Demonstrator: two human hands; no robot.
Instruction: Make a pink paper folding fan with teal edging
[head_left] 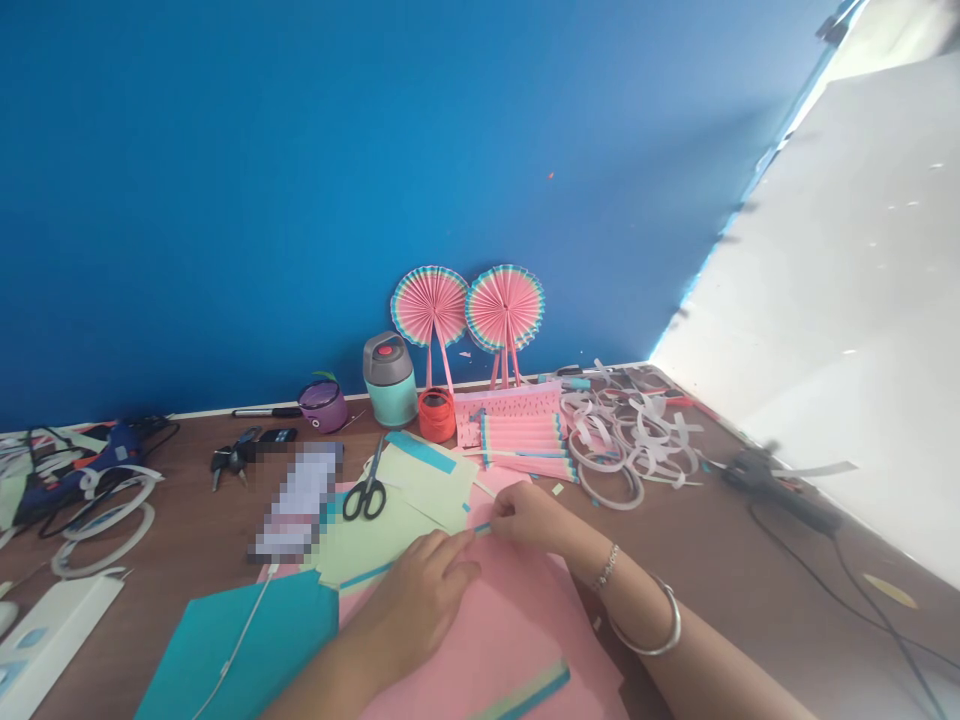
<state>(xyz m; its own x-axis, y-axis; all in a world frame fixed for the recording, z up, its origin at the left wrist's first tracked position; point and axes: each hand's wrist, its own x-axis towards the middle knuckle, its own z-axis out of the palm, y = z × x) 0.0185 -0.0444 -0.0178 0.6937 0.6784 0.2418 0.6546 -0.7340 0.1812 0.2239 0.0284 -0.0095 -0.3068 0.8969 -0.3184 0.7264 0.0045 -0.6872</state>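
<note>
My left hand (424,590) lies flat with its fingers stretched over a pink paper sheet (517,610) that has a blue and pale edge strip. At the right end of that strip, my right hand (525,515) has its fingers pinched together. What is between these fingertips is hidden; a narrow pale strip (486,487) shows just beyond them. Pale green sheets (360,545) lie past my left hand, with black-handled scissors (365,497) on them. Teal paper (247,640) sits to the left. Pleated pink paper (523,437) rests beyond my right hand.
Two round pink paper fans (430,305) lean against the blue wall. Before it stand a teal container (391,385), red ribbon roll (436,415) and purple pot (322,405). Curled white strips (637,435) and a glue gun (780,490) lie right; a phone (300,500) and power strip (52,640) left.
</note>
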